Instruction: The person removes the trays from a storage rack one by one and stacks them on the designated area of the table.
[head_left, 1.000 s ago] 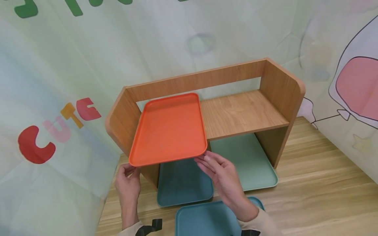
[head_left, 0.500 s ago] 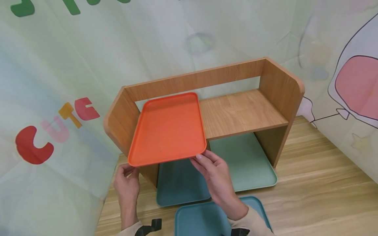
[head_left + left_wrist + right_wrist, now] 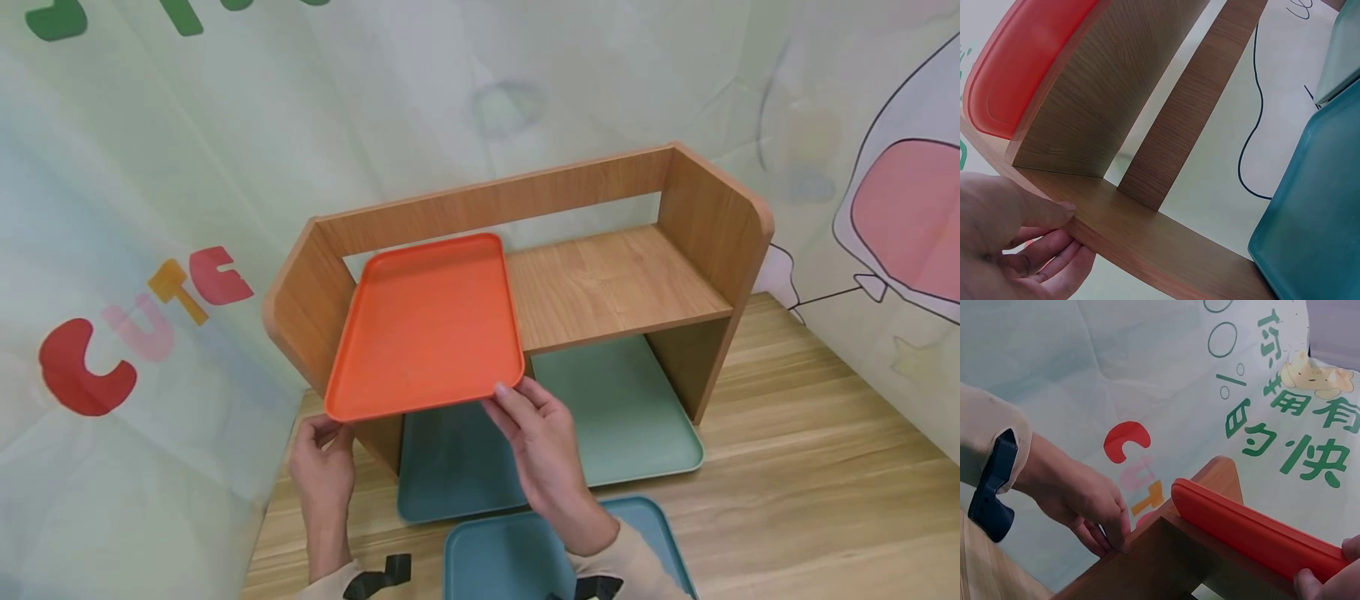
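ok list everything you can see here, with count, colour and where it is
table: 1, light brown, lower part of the head view
wooden shelf: 1, brown, on the table
orange tray: 1, orange, shelf's upper left
rear blue tray: 1, blue, lower left bay, jutting out
green tray: 1, pale green, lower right bay, jutting out
front blue tray: 1, blue, before the shelf, partly hidden
printed backdrop: sheet count unclear, pale, around the shelf
sleeves: 2, beige, at the wrists
wrist devices: 2, black, at the wrists
left hand: 1, bare, gripping the shelf's left side
right hand: 1, bare, pinching the orange tray's near right corner
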